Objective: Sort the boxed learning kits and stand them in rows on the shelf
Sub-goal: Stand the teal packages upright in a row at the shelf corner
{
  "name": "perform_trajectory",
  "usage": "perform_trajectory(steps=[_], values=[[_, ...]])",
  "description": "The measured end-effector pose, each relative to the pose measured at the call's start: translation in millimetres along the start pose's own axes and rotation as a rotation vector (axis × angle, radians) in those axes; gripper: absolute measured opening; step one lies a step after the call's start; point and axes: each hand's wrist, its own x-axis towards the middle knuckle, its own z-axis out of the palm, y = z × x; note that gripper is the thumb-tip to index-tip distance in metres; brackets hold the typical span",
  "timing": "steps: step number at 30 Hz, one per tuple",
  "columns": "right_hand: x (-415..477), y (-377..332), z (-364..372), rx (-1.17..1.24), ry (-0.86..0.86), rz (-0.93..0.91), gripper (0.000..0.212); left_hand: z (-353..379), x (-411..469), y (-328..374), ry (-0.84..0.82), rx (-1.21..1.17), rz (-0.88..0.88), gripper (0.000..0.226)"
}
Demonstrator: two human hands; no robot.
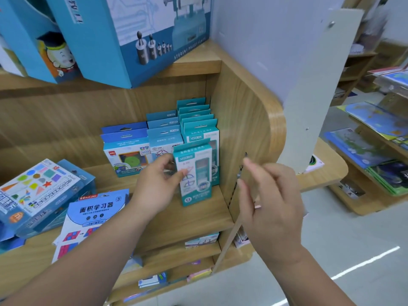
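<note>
Head view: a wooden shelf (205, 214) is shown with boxed learning kits stood upright in rows against its right side panel (245, 120). A front teal kit box (194, 173) stands upright on the shelf board, at the front of the teal row (196, 115). The left hand (157, 184) is positioned at 9 o'clock of this box; its thumb and fingertips are closed on the box's left edge, so the box is gripped. The right hand (268, 195) is located at 3 o'clock of the box, apart from it, in front of the side panel edge; its fingers are loosely extended and nothing is seen to be held. A row of light-blue kit boxes (164, 131) stands just beside the teal row at its 9 o'clock, and a row of blue geometry kit boxes (125, 149) stands further toward 9 o'clock. At 8 o'clock of the left hand, an area-learning kit pack (92, 219) lies flat, overhanging the shelf edge. A shapes kit box (37, 191) lies flat on other boxes at the far left. A large blue balance-scale box (132, 36) is stood on the shelf above, at 12 o'clock.
</note>
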Motion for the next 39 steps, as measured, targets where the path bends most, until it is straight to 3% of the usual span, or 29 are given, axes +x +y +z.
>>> perform_trajectory(steps=[3,11,19,24,28,34,39], values=[[1,12,-2,0.056,-0.001,0.100,0.053,6,9,7,0.104,0.123,0.021,0.019],[-8,23,-1,0.078,-0.106,0.153,0.064,35,22,17,0.211,0.140,-0.049,0.042],[-19,26,0,0.095,-0.156,0.137,0.083,45,21,23,0.204,0.232,0.024,0.023],[-23,24,-3,0.078,-0.203,0.064,0.076,47,16,23,0.179,0.219,-0.007,0.026],[-32,13,-2,0.191,-0.307,-0.019,0.054,37,-7,27,0.166,0.185,-0.063,0.042],[-42,-7,28,0.414,-0.553,0.051,0.034,-17,-85,15,0.342,0.268,-0.135,0.029],[-52,-38,62,0.560,-0.821,0.150,0.038,-76,-132,-10,0.572,0.339,-0.241,0.018]])
